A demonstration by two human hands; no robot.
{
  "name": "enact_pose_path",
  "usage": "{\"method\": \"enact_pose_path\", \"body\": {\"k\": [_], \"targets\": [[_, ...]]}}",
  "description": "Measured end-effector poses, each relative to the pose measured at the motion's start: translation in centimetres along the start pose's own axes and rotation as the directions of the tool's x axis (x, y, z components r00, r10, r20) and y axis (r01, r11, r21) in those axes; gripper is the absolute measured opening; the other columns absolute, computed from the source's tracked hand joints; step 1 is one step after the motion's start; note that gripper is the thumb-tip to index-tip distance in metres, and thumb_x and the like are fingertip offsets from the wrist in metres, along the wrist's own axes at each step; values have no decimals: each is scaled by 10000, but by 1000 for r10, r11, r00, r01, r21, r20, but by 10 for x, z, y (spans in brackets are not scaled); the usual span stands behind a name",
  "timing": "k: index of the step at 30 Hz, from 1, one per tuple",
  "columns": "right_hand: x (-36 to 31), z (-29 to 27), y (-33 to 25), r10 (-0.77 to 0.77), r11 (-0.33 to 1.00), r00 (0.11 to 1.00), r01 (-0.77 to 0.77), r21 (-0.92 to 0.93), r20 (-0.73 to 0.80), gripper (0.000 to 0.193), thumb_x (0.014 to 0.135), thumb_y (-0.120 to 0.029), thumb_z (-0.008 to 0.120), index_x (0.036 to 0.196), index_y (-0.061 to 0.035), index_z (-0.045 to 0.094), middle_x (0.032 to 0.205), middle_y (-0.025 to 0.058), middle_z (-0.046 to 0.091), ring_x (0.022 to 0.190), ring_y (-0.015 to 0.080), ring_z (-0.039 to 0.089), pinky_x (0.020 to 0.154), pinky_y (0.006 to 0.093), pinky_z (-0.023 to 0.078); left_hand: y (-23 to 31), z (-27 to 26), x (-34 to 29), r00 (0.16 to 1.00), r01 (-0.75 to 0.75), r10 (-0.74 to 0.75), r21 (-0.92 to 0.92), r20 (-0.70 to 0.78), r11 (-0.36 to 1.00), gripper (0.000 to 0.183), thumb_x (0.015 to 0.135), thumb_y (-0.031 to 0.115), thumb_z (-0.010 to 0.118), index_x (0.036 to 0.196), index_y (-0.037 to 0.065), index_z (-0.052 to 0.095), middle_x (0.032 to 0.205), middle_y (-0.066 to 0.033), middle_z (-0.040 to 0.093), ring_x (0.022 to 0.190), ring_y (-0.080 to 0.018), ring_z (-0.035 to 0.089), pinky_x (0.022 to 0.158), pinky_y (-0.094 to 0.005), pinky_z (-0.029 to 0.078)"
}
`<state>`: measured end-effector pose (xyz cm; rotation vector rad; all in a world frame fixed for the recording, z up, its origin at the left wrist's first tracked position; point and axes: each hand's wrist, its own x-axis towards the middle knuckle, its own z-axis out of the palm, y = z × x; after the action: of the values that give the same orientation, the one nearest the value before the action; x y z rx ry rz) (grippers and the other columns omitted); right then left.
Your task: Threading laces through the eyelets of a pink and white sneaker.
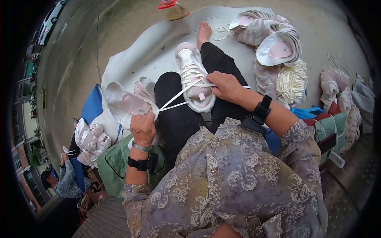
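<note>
A white and pink sneaker (183, 59) rests on my lap, toe pointing away from me and its front eyelets laced. My left hand (143, 129) is closed on a white shoelace (171, 99), drawn taut from the shoe toward the lower left. At the shoe's right side my right hand (225, 86) pinches lace close to the upper eyelets, and a loose end pokes out beyond its knuckles. Just past my left hand lie white and pink shoe uppers (115, 99).
A white sheet (131, 59) covers the ground ahead. To the right sit nested shoe uppers (258, 29) and a bundle of cream laces (293, 81). Bagged pale pieces (91, 137) lie left. Another person (71, 178) sits farther left. A red-topped container (176, 11) stands beyond the sheet.
</note>
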<state>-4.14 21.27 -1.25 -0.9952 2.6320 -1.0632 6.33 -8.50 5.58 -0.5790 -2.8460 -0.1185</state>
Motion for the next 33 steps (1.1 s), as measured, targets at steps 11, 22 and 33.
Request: {"method": "enact_pose_path", "body": {"k": [11,22,33], "targets": [[0,-41,12,-151,952,988,148,-267,8,79,757,-122,531,828,-93,509,773,95,509,653,292,570,550,383,461,-48,-14,-16,995,48,-40,76,-96,996,114,737,31,585,848,57,578,618,-86,502,599,-269,494,576,-373,371],[-100,-156,85,-27,791,999,11,-612,-17,77,768,-97,548,812,-74,489,683,97,474,605,283,542,514,385,420,-130,-66,-29,982,144,-91,340,-168,929,84,762,64,581,845,59,584,695,-94,566,630,-279,541,564,-367,414],[-107,-88,108,428,805,904,-389,448,16,174,801,-183,608,743,-20,599,662,-27,528,530,107,479,478,225,376,2,-2,10,531,828,-584,-524,614,202,145,804,114,538,696,23,570,512,-9,510,416,-64,444,375,-228,342]]}}
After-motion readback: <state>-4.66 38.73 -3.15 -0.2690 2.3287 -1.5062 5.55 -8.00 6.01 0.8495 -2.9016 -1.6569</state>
